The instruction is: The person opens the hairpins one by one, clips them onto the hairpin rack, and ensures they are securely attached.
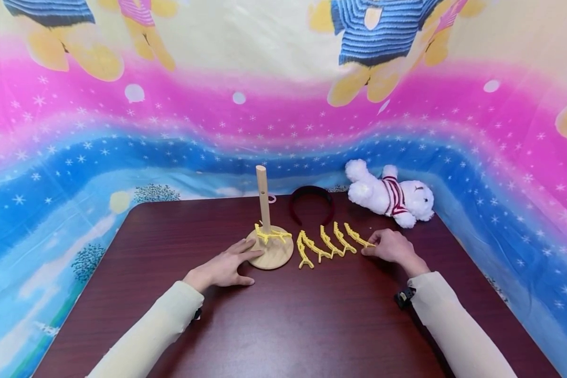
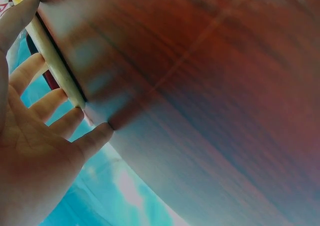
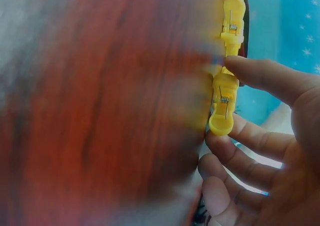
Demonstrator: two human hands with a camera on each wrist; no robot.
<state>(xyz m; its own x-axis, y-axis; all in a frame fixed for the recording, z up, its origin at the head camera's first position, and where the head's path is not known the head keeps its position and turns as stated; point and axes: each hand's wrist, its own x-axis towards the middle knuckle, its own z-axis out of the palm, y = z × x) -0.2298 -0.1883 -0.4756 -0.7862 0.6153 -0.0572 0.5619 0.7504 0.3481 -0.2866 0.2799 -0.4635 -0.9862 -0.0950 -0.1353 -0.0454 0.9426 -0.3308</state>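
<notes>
the left hand [image 1: 223,268] lies with fingers spread wide and fairly straight, fingertips on the round base [image 1: 276,260] of a wooden stand; it grips nothing. the post [image 1: 263,202] rises upright from that base, and yellow clip pieces [image 1: 279,235] lie at its foot, though i cannot tell how many. right of the stand, five yellow clips [image 1: 328,241] lie slantwise in a row on the dark table [image 1: 283,325]. the right hand [image 1: 397,247] is at the near end of the rightmost clip [image 1: 357,236], thumb and forefinger narrowly set about it in the head view; i cannot tell whether they pinch it. its other fingers are bent.

behind the row lies a dark red hairband [image 1: 312,189], with a small pink ring [image 1: 272,199] just beside the post. a white teddy [image 1: 396,195] in a striped top lies on its side at the far right. patterned cloth [image 1: 283,115] hangs behind the table. both sleeves [image 1: 458,320] are pale, and a black device [image 1: 403,298] sits at the right wrist.
</notes>
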